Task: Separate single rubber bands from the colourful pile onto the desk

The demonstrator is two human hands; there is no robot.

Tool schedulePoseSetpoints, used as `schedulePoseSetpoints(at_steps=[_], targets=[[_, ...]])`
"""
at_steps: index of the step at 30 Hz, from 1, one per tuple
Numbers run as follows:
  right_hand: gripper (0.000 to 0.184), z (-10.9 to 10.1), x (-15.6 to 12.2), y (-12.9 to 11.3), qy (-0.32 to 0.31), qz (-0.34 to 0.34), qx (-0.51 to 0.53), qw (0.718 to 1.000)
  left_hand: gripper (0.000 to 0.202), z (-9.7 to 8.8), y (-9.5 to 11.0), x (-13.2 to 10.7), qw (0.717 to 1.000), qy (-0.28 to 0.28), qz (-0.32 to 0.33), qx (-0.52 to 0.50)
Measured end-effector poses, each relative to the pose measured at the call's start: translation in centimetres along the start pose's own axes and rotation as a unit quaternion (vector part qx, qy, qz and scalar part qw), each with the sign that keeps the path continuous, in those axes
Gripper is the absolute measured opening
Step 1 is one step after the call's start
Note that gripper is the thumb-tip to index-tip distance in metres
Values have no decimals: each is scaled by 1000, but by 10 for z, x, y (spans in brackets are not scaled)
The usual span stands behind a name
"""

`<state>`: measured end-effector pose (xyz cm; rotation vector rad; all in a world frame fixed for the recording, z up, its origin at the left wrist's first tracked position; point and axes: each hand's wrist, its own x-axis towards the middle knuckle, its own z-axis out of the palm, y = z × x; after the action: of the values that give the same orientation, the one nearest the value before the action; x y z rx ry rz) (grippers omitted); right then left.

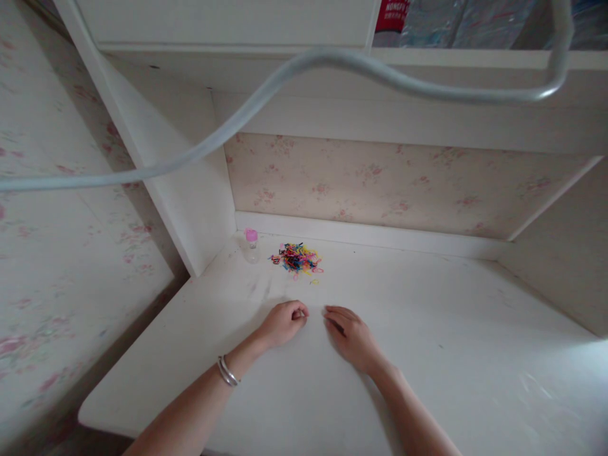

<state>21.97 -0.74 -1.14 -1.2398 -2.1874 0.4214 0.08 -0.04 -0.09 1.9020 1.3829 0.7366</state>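
Observation:
A heap of small colourful rubber bands lies on the white desk, with a few loose ones at its near edge. To its left stands a small clear bottle with a pink cap. My left hand, a silver bangle on its wrist, rests on the desk just in front of the heap. Its fingers are curled, thumb toward forefinger; anything between them is too small to make out. My right hand lies a short gap to the right, fingers stretched out over the desk, with nothing visible in it.
A grey-white tube crosses the view above the desk. Overhead is a white shelf unit holding plastic-wrapped goods at the right. White side panels and flowered wallpaper bound the desk at the left, back and right.

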Motion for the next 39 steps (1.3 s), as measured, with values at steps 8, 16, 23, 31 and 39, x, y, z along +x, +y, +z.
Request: schedulePoseSetpoints(at_steps=[8,16,23,31,39], targets=[[30,0,0,1,1,-3,-1,1000,17,-1,1,-1,1000,-3,4,6],[29,1,0,2,7,-6,1,1000,17,-1,2,-1,1000,-3,5,20],[29,2,0,4,5,-9,-4,1000,18,-1,3,-1,1000,-3,11,27],[30,1,0,2,0,-9,-8,1000,17,0,1,-2,999,-4,16,35],[30,-1,5,2,-14,2,-36,999,22,-1,-17,15,991,115,44,59]])
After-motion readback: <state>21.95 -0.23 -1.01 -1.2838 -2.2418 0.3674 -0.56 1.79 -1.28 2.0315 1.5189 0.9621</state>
